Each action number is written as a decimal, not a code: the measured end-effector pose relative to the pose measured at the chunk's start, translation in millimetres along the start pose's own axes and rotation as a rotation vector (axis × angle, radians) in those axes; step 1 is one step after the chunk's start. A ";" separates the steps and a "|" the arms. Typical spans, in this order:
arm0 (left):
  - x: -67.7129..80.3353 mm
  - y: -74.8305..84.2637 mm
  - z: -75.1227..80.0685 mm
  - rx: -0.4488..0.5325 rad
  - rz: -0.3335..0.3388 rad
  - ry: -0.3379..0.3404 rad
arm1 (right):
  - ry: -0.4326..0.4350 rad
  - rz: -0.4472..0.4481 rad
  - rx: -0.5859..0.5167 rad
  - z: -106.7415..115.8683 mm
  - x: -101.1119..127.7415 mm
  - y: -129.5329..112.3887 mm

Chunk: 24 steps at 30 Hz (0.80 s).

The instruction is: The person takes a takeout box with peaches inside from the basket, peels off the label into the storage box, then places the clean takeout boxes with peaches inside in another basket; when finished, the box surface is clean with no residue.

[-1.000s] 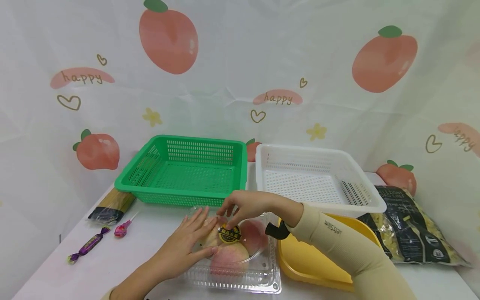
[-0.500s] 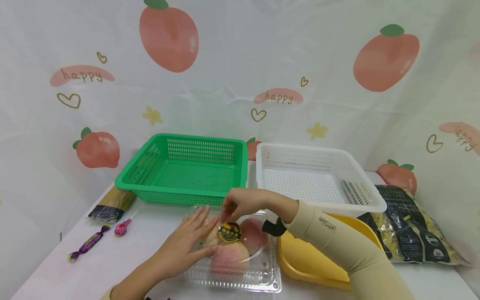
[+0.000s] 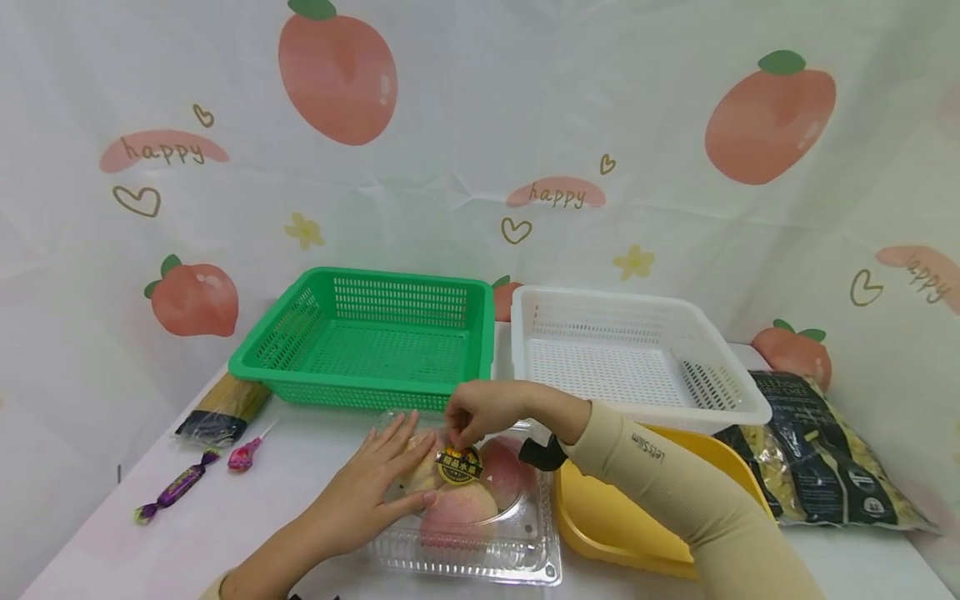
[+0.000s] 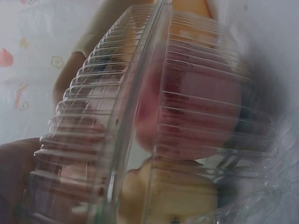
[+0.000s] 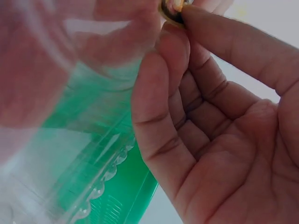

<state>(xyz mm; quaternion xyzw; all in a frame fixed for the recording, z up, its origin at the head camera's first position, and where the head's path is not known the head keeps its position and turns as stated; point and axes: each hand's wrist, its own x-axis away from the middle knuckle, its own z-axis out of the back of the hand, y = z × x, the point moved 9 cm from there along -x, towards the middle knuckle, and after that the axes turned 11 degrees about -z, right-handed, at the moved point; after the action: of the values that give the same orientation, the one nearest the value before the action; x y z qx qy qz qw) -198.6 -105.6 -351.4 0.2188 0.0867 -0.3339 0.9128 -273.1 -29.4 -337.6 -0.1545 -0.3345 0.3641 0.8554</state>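
White tabletop (image 3: 300, 483), peach-print "happy" backdrop (image 3: 480, 167) behind. Clear plastic clamshell box (image 3: 468, 533) at 6 o'clock of the table, near edge, holding peaches (image 3: 457, 512); round black-and-yellow sticker (image 3: 459, 465) on its lid. The left wrist view shows the ribbed clamshell (image 4: 154, 116) close up with pink and yellow fruit inside.

Left hand (image 3: 367, 492) lies flat on the lid's 9 o'clock side, fingers straight and spread, pressing down. Right hand (image 3: 483, 410) comes in from 3 o'clock, fingers curled, thumb and fingertips pinching the sticker's upper edge; the right wrist view shows that pinch on the sticker rim (image 5: 169, 13), other fingers (image 5: 159, 112) folded in. Beige sleeve (image 3: 675, 492) on right arm, black strap (image 3: 542, 453) at the wrist.

Green basket (image 3: 367, 337) at 12 o'clock of the box, just beyond it. White basket (image 3: 630, 354) at 1 o'clock, side by side with the green one. Yellow tray (image 3: 600, 517) at 3 o'clock, just beside the box, partly under the right arm and under the white basket's front edge. Black pasta bag (image 3: 817, 454) far at 3 o'clock. Spaghetti pack (image 3: 225, 410) at 10 o'clock, pink lollipop (image 3: 246, 457) and purple wrapped candy (image 3: 174, 490) at 9 o'clock, well apart from the box.
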 end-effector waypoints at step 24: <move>1.6 -1.7 -1.6 -0.003 -0.003 0.002 | -0.121 0.085 -0.070 -5.5 1.1 3.6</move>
<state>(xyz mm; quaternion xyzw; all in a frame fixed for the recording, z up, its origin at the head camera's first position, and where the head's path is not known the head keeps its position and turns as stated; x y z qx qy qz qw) -198.5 -106.9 -353.9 0.2177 0.0882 -0.3351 0.9124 -270.7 -26.3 -342.9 -0.1760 -0.3912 0.3967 0.8115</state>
